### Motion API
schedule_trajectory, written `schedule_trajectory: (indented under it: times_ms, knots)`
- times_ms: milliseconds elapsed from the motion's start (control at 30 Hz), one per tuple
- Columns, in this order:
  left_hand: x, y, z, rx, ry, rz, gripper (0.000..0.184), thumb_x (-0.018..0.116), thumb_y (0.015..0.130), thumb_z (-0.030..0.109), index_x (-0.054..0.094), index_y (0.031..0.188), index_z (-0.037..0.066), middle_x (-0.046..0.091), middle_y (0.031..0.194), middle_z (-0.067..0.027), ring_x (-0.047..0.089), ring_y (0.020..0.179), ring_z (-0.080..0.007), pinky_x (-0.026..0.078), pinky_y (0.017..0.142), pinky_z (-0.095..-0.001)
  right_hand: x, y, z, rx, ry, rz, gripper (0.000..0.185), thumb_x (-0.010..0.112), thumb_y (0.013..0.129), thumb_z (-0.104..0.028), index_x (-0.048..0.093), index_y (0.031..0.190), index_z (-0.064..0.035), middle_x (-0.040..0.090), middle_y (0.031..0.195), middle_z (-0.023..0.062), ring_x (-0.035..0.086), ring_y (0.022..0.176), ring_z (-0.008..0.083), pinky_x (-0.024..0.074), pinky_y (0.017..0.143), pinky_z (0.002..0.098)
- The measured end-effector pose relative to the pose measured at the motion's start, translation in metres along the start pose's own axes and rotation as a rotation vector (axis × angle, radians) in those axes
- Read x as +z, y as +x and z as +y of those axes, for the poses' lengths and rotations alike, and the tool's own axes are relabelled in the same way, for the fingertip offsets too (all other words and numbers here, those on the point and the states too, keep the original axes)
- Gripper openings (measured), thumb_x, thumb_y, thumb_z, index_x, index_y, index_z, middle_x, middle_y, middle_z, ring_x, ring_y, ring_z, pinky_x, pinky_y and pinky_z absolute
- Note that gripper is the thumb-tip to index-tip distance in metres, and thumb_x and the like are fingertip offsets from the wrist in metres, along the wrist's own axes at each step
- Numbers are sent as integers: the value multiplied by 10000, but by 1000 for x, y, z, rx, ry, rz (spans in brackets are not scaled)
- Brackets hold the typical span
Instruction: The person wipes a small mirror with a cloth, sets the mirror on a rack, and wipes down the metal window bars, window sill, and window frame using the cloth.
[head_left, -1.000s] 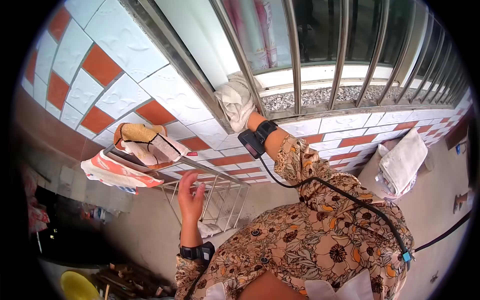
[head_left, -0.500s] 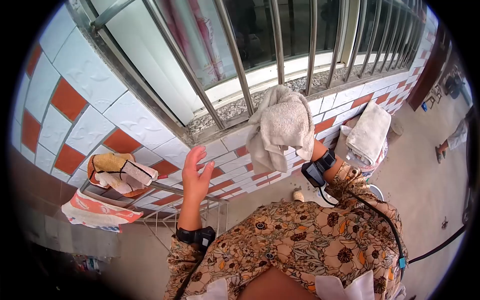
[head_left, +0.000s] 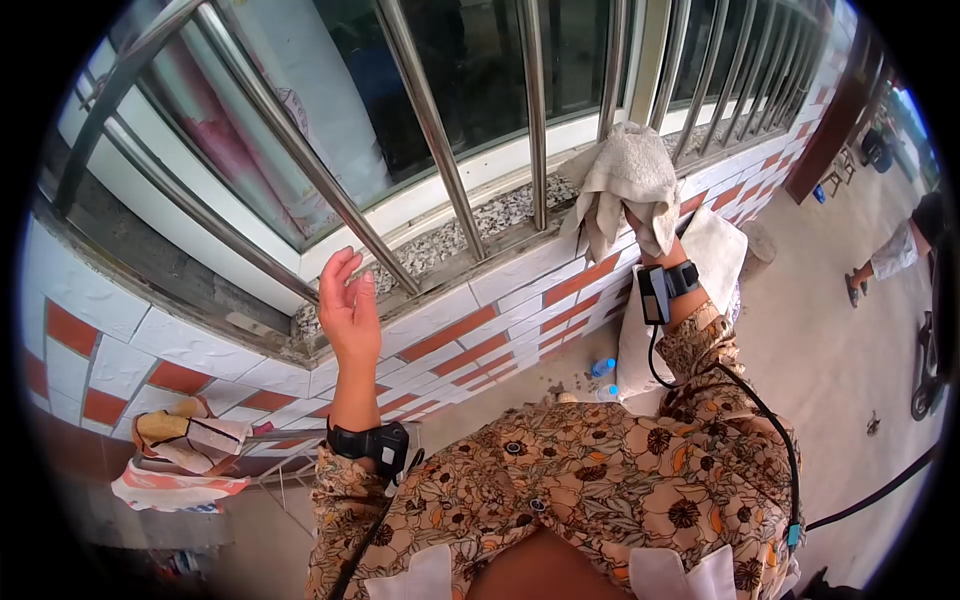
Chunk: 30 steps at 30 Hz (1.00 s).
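A crumpled grey-white cloth [head_left: 632, 172] covers most of my right hand [head_left: 638, 222], whose fingers are largely hidden beneath it. The cloth rests against the lower ends of the metal window bars [head_left: 537, 120], over the speckled stone sill [head_left: 507, 214]. My left hand [head_left: 348, 300] is raised in front of the sill's outer edge near the window corner, holding nothing, its fingers loosely curled and apart. Behind the bars are dark glass and a pink and white curtain [head_left: 300, 200].
Red and white tiles [head_left: 450, 333] face the wall. Cloths [head_left: 185, 440] hang on a metal rack [head_left: 285, 480] at lower left. A pale sack [head_left: 705, 260] and blue-capped bottles [head_left: 603, 368] stand below the sill. A person's legs [head_left: 885, 262] show at far right.
My right hand and the cloth have come away from the window's left corner and moved right along the sill. My left hand has risen toward the bars. The view has shifted.
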<state>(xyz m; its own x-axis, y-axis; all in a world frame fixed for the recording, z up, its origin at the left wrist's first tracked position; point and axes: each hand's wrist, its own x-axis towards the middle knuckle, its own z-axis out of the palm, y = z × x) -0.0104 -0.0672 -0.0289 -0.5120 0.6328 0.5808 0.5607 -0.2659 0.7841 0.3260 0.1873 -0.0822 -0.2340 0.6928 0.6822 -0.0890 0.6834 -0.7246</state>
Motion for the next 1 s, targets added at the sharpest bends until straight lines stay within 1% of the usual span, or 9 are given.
schedule_trajectory:
  times_ms: [67, 233, 400, 467, 633, 733, 800, 967, 1000]
  knots:
    - [21, 10, -7, 34, -66, 89, 340, 536, 893, 73, 439, 1206, -16, 517, 1153, -135, 528, 1041, -178, 446, 859, -281, 6, 8, -12, 232, 503, 68, 631, 664, 825, -133, 327, 1348, -28, 451, 1299, 131, 478, 1169, 219, 439, 956, 337]
    - [71, 25, -6, 170, -83, 369, 365, 485, 907, 59, 343, 1230, -34, 463, 1165, -150, 468, 1059, -163, 376, 940, -307, 50, 41, -104, 274, -37, -195, 118, 596, 830, -96, 567, 909, -13, 576, 834, 69, 569, 760, 151, 480, 685, 296]
    - [67, 36, 19, 629, 484, 580, 458, 547, 830, -6, 334, 1235, -36, 342, 1270, -202, 410, 1163, -308, 349, 997, -394, 62, 22, -6, -269, -286, -476, 463, 605, 852, -119, 440, 1279, -54, 449, 1281, 137, 414, 1211, 199, 340, 1010, 317]
    - [60, 38, 25, 647, 501, 498, 443, 535, 829, -26, 346, 1229, -20, 331, 1282, -195, 403, 1175, -297, 354, 1000, -390, 82, 29, -4, 312, 515, -271, 417, 544, 896, -159, 437, 1282, -43, 444, 1302, 132, 395, 1239, 250, 332, 1024, 336]
    - [39, 35, 8, 538, 232, 591, 355, 493, 856, -40, 388, 1193, 0, 395, 1248, -143, 449, 1120, -226, 426, 930, -346, 113, 72, 40, -98, -135, -329, 375, 512, 902, -190, 461, 1244, -43, 503, 1232, 125, 472, 1143, 268, 371, 988, 340]
    - [20, 31, -24, 126, 98, 537, 252, 479, 875, -26, 443, 1123, 2, 509, 1105, -101, 510, 991, -161, 440, 854, -292, 144, 84, 66, 554, 692, 86, 359, 514, 882, -294, 540, 1120, -27, 606, 1012, 120, 567, 956, 270, 424, 889, 331]
    - [28, 28, -33, -164, 96, 300, 215, 480, 866, -29, 484, 1079, 4, 554, 971, -75, 535, 861, -129, 440, 791, -253, 143, 89, 60, 468, 413, -96, 359, 513, 882, -302, 548, 1102, -19, 605, 1016, 119, 568, 954, 261, 427, 877, 329]
    - [49, 23, -9, -21, 49, 482, 318, 502, 811, -58, 467, 1120, 8, 548, 1018, -95, 543, 895, -161, 445, 780, -260, 137, 102, 81, 464, 247, -518, 440, 541, 873, -308, 503, 1205, -21, 511, 1219, 165, 467, 1148, 267, 359, 979, 317]
    - [52, 17, -2, 326, 229, 487, 322, 516, 792, -67, 481, 1103, 10, 558, 1010, -112, 560, 872, -196, 457, 753, -268, 129, 104, 79, 410, 269, -576, 460, 544, 873, -305, 485, 1236, -27, 486, 1253, 173, 440, 1182, 272, 339, 1003, 317]
